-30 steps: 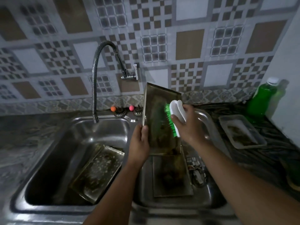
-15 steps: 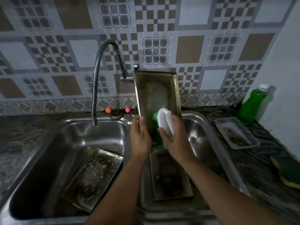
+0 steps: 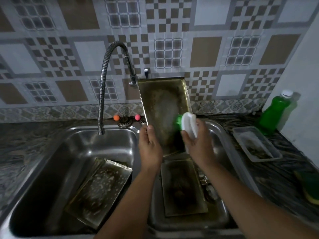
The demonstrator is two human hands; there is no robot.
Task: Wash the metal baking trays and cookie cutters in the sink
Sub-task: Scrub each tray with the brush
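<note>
My left hand grips the lower left edge of a stained metal baking tray, held almost upright above the right sink basin. My right hand holds a white scrub brush with green bristles pressed against the tray's lower right face. A second dirty tray lies flat in the right basin under my hands. A third tray leans tilted in the left basin. Small metal pieces, perhaps cookie cutters, lie beside the flat tray, too dark to make out.
A flexible steel tap arches over the left basin. On the dark counter at the right stand a green soap bottle, a clear plastic container and a green-yellow sponge. A patterned tiled wall rises behind the sink.
The tray has turned from edge-on to face me and risen. The brush slid from the tray's upper right edge down onto its lower right face.
</note>
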